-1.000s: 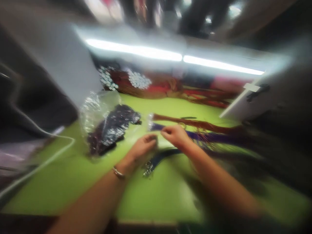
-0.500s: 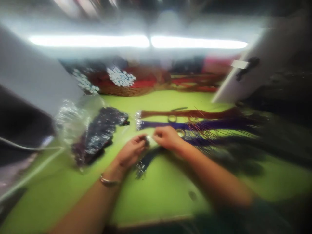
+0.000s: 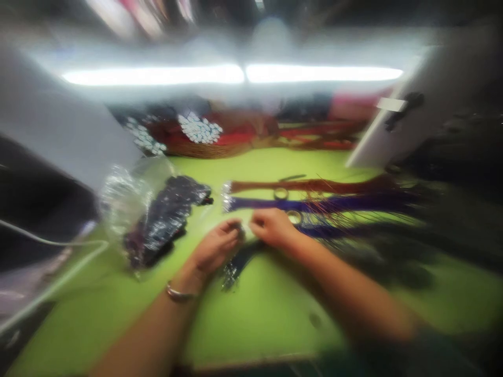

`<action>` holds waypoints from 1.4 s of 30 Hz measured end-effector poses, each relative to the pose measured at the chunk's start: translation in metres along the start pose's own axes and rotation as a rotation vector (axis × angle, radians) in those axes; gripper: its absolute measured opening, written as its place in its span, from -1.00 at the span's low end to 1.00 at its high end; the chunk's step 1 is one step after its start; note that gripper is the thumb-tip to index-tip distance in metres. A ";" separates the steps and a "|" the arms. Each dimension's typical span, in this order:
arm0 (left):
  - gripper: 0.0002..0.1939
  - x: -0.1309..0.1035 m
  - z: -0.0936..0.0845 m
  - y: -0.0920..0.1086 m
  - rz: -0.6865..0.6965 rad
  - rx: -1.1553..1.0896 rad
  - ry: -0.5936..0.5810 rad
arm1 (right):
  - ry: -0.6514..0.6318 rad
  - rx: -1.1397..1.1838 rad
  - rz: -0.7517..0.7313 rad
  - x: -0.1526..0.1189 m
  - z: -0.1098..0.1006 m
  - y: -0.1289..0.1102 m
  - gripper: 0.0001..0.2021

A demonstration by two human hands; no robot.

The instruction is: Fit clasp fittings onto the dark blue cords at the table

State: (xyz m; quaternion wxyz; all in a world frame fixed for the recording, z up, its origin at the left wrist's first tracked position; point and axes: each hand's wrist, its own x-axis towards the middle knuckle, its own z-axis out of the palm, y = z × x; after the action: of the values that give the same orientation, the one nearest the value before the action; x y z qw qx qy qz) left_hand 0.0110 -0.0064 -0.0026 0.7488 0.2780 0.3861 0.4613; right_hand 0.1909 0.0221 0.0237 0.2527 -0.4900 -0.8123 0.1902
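Note:
Near the middle of the green table (image 3: pixel 251 314), my left hand (image 3: pixel 220 243) has its fingers closed around something small and shiny, too blurred to name. My right hand (image 3: pixel 271 226) is just to the right, fingers pinched together; what lies between them is too small to make out. A dark wire bundle (image 3: pixel 247 253) with shiny ends lies below both hands. Beyond my hands stretch a purple wire bundle (image 3: pixel 255 204) and a brown-red wire bundle (image 3: pixel 255 185), both with pale ends at the left.
To the left lies a clear plastic bag (image 3: pixel 121 201) with dark packed items (image 3: pixel 168 220). Tape rings (image 3: pixel 294 217) rest by the wires. More red wires (image 3: pixel 236 139) with white ends lie at the back, under bright tube lights (image 3: pixel 157 76). A white cable (image 3: pixel 58 242) runs at the left.
The whole view has shifted slightly, so things appear a little farther right and lower. My hands keep nearly the same pose, close together.

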 end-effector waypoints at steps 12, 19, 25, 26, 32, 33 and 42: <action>-0.70 -0.002 0.002 -0.003 0.048 0.135 -0.019 | 0.008 -0.347 -0.298 -0.003 0.004 0.005 -0.77; -0.66 0.000 0.001 -0.002 0.028 0.088 0.022 | 0.019 -0.135 -0.201 -0.004 0.003 0.008 -0.83; -0.66 0.001 0.000 -0.001 0.028 0.105 0.014 | -0.007 -0.331 -0.254 -0.004 0.001 0.008 -0.78; -0.67 0.001 0.000 -0.002 0.034 0.118 0.007 | -0.018 -0.364 -0.254 -0.005 0.001 0.007 -0.77; -0.68 0.002 -0.004 -0.006 0.080 0.230 -0.038 | -0.116 -0.449 -0.213 -0.006 0.002 0.002 -0.75; -0.68 0.002 -0.004 -0.007 0.084 0.244 -0.045 | -0.118 -0.447 -0.212 -0.006 0.003 0.002 -0.74; -0.69 0.004 -0.005 -0.011 0.120 0.294 -0.089 | -0.154 -0.392 -0.132 -0.008 0.011 -0.001 -0.74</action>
State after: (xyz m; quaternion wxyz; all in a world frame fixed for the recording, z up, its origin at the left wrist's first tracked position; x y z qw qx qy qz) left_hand 0.0134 -0.0071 -0.0149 0.6875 0.4274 0.3989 0.4308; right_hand 0.1866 0.0139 0.0131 0.1019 -0.4594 -0.8810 0.0486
